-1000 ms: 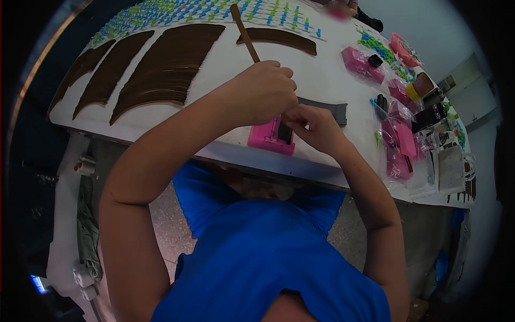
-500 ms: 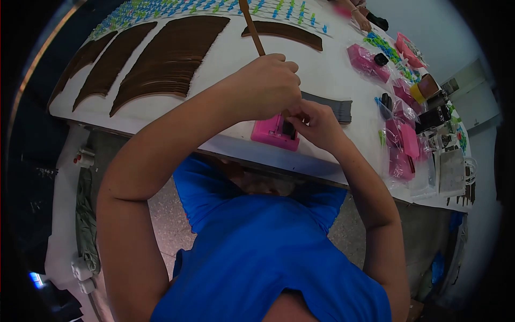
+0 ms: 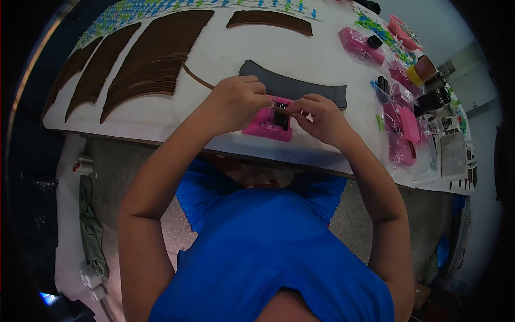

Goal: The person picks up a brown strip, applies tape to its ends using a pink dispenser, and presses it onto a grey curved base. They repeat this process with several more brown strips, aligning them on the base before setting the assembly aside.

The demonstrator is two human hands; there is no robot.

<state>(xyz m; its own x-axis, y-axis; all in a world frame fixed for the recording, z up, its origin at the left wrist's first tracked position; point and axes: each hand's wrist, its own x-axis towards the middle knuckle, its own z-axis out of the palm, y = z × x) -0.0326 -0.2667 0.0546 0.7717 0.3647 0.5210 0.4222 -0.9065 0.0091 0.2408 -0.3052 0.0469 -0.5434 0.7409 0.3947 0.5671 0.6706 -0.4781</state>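
Both my hands work over a small pink plastic device [image 3: 263, 132] with a dark slot, near the table's front edge. My left hand [image 3: 235, 103] is closed around a thin brown strip [image 3: 196, 77], whose free end sticks out to the upper left. Across the device, the strip's other end meets my right hand [image 3: 320, 118], pinched on it with thumb and fingers. Part of the strip and the device's left side are hidden by my left hand. Just behind the device lies a curved row of grey strips [image 3: 300, 86].
Large brown strip bundles [image 3: 158, 56] lie on the left of the white table [image 3: 311, 150], with another brown bundle [image 3: 271, 21] at the back. Blue and green small pieces [image 3: 123, 24] line the far edge. Pink bagged items [image 3: 362, 47] and a pink basket [image 3: 403, 32] stand right.
My left hand has moved left and down, and the strip has swung from pointing up to pointing left. The grey strips are more exposed. A co-worker's hand has left the view at the upper right.
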